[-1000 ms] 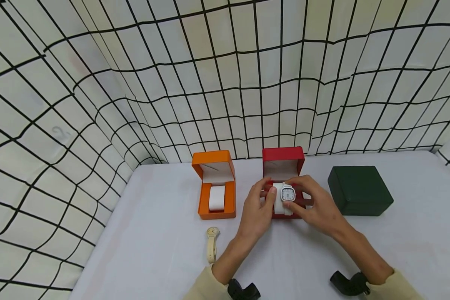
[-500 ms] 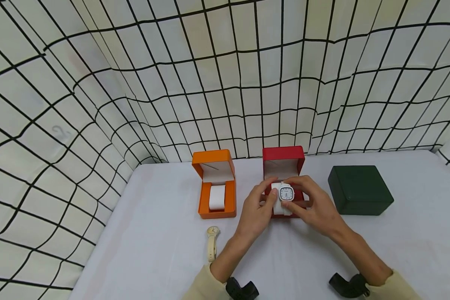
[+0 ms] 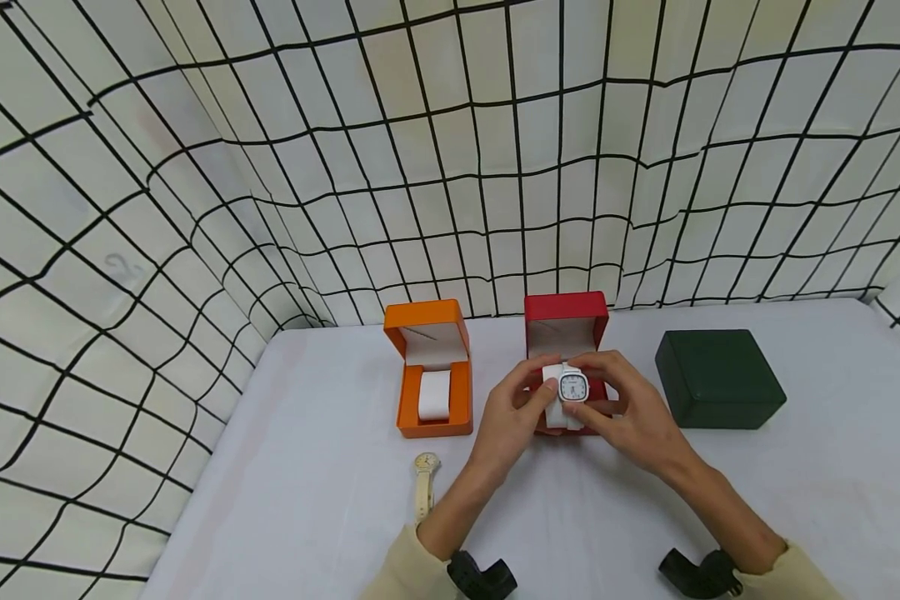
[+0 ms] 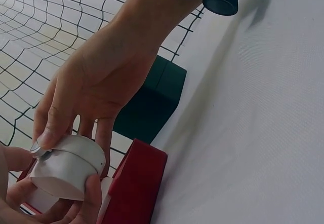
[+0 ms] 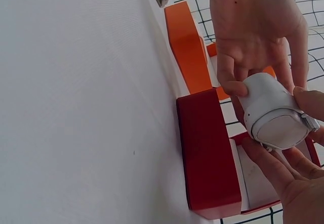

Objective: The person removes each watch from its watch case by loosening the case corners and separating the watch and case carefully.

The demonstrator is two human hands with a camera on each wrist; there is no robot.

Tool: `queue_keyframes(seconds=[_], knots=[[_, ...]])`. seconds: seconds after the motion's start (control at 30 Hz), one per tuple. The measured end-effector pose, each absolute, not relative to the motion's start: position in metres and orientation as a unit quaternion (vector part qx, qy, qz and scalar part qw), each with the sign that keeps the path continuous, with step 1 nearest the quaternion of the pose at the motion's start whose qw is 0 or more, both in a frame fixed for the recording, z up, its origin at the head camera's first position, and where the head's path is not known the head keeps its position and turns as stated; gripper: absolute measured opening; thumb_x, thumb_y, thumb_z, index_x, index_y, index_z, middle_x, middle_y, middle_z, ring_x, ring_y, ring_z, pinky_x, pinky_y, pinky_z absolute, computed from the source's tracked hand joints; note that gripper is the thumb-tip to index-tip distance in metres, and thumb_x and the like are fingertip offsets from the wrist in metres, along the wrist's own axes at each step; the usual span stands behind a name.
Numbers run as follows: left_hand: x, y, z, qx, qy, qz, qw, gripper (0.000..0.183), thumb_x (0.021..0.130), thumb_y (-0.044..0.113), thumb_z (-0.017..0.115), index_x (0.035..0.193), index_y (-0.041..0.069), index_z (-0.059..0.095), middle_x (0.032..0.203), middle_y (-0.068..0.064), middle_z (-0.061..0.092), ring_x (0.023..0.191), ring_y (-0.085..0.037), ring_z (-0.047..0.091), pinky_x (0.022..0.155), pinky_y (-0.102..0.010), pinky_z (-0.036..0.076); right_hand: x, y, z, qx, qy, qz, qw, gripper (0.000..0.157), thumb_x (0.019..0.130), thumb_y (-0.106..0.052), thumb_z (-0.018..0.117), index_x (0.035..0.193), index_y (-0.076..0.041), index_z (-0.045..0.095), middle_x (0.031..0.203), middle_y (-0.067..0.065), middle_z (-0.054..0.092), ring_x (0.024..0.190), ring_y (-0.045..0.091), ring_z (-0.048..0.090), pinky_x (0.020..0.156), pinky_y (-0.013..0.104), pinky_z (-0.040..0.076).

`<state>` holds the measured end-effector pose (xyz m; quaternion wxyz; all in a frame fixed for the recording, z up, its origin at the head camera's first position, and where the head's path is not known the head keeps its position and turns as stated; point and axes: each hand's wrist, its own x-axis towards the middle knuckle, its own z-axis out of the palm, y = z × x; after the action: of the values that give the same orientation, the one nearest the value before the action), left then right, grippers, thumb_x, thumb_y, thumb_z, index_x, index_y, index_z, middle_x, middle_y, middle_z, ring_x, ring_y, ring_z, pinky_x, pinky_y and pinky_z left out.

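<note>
Holds white watch (image 3: 573, 386) in right hand (image 3: 632, 407) against cushion (image 3: 554, 415) in left hand (image 3: 512, 410) above red box (image 3: 566, 307); should align squarely before lowering.

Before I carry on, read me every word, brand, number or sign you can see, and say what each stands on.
"2", perhaps: a faint mark on the left-hand wall, too blurred to be sure.
White watch: dial markings, too small to read.
Cream watch: dial markings, too small to read.
Orange box, red box, green box: no readable lettering.
</note>
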<state>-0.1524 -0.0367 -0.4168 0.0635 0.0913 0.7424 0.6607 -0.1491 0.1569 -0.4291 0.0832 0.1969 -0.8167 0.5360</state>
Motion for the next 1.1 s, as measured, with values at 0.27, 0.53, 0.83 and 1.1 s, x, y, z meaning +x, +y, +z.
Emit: queue_keyframes(seconds=[0.27, 0.53, 0.83, 1.1], knots=[[-0.1515, -0.0372, -0.4152, 0.083, 0.742, 0.662, 0.063, 0.032, 0.105, 0.031, 0.061, 0.137, 0.031, 0.066, 0.133, -0.003, 0.066, 0.114, -0.021, 0.067, 0.097, -0.033, 0.059, -0.1475, 0.1556, -0.4285, 0.195, -0.819, 0.533, 0.088, 0.061, 0.086, -0.008, 0.084, 0.141, -0.015, 0.057, 0.135, 0.006, 0.058, 0.117, 0.002, 0.056, 0.085, 0.031, 0.064], [-0.1522, -0.0372, -0.4151, 0.083, 0.740, 0.664, 0.064, 0.031, 0.104, 0.031, 0.062, 0.135, 0.031, 0.067, 0.129, -0.005, 0.066, 0.109, -0.020, 0.068, 0.095, -0.033, 0.058, -0.1462, 0.1558, -0.4275, 0.192, -0.815, 0.539, 0.088, 0.061, 0.087, -0.008, 0.084, 0.141, -0.015, 0.058, 0.134, 0.005, 0.059, 0.116, 0.001, 0.056, 0.085, 0.029, 0.063], [-0.1519, -0.0365, -0.4146, 0.081, 0.738, 0.666, 0.070, 0.031, 0.104, 0.030, 0.064, 0.134, 0.029, 0.065, 0.131, -0.007, 0.066, 0.110, -0.023, 0.067, 0.094, -0.035, 0.060, -0.1453, 0.1575, -0.4283, 0.191, -0.813, 0.544, 0.084, 0.060, 0.088, -0.008, 0.083, 0.141, -0.016, 0.057, 0.135, 0.005, 0.059, 0.119, -0.003, 0.056, 0.088, 0.027, 0.062], [-0.1518, -0.0350, -0.4137, 0.078, 0.735, 0.669, 0.074, 0.031, 0.103, 0.030, 0.066, 0.134, 0.028, 0.064, 0.130, -0.010, 0.068, 0.108, -0.023, 0.071, 0.095, -0.038, 0.061, -0.1444, 0.1584, -0.4278, 0.193, -0.814, 0.541, 0.086, 0.062, 0.088, -0.007, 0.083, 0.143, -0.016, 0.056, 0.135, 0.005, 0.059, 0.121, -0.006, 0.055, 0.088, 0.023, 0.062]])
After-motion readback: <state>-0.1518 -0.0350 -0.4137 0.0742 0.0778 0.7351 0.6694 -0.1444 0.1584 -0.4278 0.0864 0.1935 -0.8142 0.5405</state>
